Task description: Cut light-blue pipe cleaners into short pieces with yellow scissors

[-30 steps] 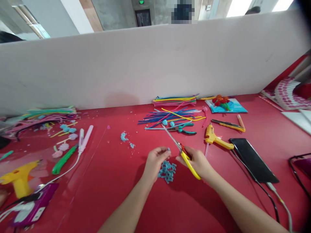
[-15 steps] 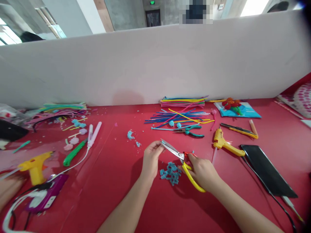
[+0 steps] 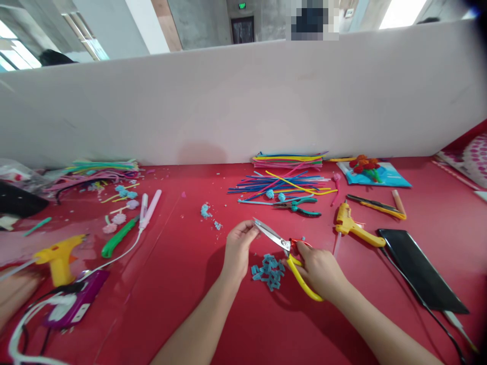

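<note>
Head view: the scissors [image 3: 283, 246] lie low over the red table [image 3: 178, 309], yellow handles wrapped by the right hand [image 3: 321, 268], whose fingers are curled tight through and around the loops. The blades are nearly closed and point away from that palm to the left hand [image 3: 238, 248]. Its thumb and fingertips [image 3: 251, 230] are pinched together right at the blade tip; anything between them is too small to tell. Just below the blades, between both hands, sits a heap of blue cut pieces [image 3: 268, 266]. Beyond the fingertips lie pliers [image 3: 300, 205] and loose pipe cleaners [image 3: 283, 182]; outside the right hand, a glue gun [image 3: 353, 228] and phone [image 3: 420, 268]. Bare table spreads nearer than both wrists; a white partition [image 3: 228, 101] closes the far edge.
</note>
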Tool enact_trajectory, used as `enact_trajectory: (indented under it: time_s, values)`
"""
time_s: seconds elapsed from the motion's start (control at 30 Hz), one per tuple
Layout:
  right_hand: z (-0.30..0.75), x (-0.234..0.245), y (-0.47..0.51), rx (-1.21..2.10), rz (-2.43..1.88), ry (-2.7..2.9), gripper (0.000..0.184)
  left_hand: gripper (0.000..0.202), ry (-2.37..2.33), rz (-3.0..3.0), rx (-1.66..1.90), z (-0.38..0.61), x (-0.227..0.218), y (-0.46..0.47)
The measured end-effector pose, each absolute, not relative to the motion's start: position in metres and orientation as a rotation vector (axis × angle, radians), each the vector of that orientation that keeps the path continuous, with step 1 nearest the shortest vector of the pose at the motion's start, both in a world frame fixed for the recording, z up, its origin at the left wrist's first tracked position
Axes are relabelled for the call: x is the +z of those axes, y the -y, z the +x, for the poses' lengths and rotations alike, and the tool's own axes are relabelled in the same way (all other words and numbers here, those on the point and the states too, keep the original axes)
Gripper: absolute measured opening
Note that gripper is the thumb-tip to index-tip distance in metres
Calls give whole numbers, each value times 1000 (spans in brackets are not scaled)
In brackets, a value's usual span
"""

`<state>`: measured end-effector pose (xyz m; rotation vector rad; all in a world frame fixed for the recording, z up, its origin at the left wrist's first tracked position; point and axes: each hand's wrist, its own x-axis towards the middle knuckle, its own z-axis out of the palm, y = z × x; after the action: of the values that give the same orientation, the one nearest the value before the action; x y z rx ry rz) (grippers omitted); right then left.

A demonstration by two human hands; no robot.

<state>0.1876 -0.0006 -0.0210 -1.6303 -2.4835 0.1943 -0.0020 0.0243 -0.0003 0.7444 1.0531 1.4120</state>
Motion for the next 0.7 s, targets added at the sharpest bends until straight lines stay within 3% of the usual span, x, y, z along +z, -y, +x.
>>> enact_trajectory:
  time_s: [0.53,0.7]
  values:
    - [188,-16,0,247,-1663,2480,30,11,-1028,737,1411,-3,-4,-25]
    - [191,-17,-3,478,-1670,2321,32,10,-1025,748,1403,-4,-4,-25]
